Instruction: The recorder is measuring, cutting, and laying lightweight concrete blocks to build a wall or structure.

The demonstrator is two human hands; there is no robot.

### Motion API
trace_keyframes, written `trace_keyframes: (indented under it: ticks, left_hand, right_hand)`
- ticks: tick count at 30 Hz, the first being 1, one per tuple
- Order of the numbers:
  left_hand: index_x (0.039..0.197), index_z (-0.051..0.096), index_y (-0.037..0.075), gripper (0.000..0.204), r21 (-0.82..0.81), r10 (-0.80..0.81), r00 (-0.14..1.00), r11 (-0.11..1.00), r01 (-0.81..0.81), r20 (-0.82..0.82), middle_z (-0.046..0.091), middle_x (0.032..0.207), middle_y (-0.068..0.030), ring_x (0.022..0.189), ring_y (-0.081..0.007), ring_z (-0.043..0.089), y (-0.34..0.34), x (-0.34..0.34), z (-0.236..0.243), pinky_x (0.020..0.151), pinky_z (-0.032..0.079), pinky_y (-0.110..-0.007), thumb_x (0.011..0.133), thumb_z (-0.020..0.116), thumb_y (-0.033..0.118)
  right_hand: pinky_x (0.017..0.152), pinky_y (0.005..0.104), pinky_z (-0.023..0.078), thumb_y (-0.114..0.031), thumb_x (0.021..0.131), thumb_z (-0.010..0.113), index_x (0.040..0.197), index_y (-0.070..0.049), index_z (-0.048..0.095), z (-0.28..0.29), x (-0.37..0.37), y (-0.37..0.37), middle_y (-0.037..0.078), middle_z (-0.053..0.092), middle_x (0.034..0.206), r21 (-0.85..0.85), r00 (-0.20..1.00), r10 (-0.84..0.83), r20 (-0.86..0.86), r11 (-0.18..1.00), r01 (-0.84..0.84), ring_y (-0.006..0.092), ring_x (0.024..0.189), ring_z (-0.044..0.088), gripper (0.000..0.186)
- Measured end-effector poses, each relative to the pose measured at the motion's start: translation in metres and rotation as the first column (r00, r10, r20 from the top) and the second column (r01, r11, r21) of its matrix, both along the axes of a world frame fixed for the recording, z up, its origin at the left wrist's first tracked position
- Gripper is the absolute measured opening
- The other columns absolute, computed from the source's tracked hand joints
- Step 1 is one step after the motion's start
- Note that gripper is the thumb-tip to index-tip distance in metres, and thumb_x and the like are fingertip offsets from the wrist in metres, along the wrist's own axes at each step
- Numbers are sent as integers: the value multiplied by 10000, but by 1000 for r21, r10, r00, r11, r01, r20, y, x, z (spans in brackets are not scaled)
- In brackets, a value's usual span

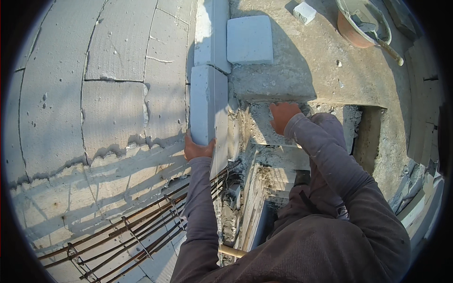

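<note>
Head view of block laying on a wall top: the left hand point(197, 150) grips the near end of a pale grey block point(206, 104), whose long axis runs straight away from the person along the taut string line point(215, 141). The right hand point(283, 115), well to the block's right, presses palm-down on the rough mortar bed point(264, 127), holding nothing. A second block point(249, 39) lies beyond, a mortar pan with trowel point(364, 23) farther right, and rebar point(141, 231) crosses below the left forearm.
</note>
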State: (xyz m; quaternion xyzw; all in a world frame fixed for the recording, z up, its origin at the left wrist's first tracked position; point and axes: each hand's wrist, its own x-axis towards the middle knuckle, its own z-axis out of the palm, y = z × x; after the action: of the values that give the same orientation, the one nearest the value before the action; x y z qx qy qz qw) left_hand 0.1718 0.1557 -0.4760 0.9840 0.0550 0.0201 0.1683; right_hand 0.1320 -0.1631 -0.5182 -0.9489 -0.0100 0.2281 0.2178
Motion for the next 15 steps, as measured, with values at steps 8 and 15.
trace_keyframes:
  ticks: [8, 15]
  left_hand:
    - [1320, 491, 47, 895, 54, -4, 997, 998, 8, -73, 638, 1187, -198, 1069, -355, 642, -10, -1, 2, 928, 515, -425, 573, 904, 316]
    - [1334, 474, 53, 901, 54, 26, 997, 998, -22, -78, 631, 1198, -206, 1087, -354, 636, -14, -2, 2, 940, 513, -421, 584, 900, 316]
  right_hand:
    - [842, 501, 503, -331, 863, 658, 1189, -52, 550, -3, 5, 11, 166, 664, 1054, -3, 999, 31, 28, 1000, -31, 356, 986, 654, 443]
    - [831, 504, 501, -329, 861, 659, 1194, -51, 546, -4, 5, 24, 172, 660, 1065, -16, 998, 52, 44, 999, -51, 352, 991, 654, 448]
